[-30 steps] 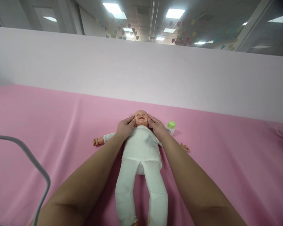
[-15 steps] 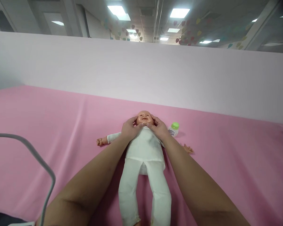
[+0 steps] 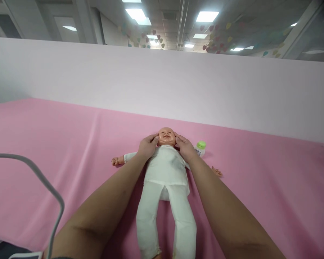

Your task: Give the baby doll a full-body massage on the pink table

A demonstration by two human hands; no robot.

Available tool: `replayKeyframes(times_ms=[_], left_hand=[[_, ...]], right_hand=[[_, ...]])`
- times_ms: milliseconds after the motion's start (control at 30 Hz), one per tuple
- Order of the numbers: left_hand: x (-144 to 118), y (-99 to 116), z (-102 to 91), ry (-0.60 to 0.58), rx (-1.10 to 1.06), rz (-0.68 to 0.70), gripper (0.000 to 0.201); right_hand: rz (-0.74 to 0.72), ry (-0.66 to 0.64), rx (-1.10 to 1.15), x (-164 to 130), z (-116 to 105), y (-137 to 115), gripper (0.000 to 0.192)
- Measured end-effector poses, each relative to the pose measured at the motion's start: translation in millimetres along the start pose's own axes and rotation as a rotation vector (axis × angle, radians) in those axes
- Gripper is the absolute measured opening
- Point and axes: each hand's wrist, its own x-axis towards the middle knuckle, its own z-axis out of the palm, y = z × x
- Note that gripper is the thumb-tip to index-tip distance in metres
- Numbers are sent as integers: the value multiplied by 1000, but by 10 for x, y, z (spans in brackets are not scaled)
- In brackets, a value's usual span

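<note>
A baby doll (image 3: pixel 167 169) with a cloth body in white lies face up, its arms spread to both sides and its legs toward me. My left hand (image 3: pixel 148 146) is closed against one side of the doll's head, fingers together by the ear and cheek. On the opposite side, my right hand (image 3: pixel 184 146) is closed against the head in the same way. Between them the doll's face shows uncovered. Just beyond my right wrist stands a small clear bottle (image 3: pixel 200 149) with a green cap, partly hidden by my arm.
Pink sheeting (image 3: pixel 70 144) covers the surface under the doll. A white panel (image 3: pixel 162 82) rises along the far side. At the left, a grey curved cable or tube (image 3: pixel 43 180) arches over the sheet near my left forearm.
My thumbs have moved from the doll's chin outward and up to the sides of its face, leaving the chin and neck uncovered. The doll stays in place.
</note>
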Motion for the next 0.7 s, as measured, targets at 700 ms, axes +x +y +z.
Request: replayKeyframes(times_ms=[700], left_hand=[[-1,-94,4,-21,1,-31,67]], right_hand=[[-47,-21,33,-68,56,-128,72]])
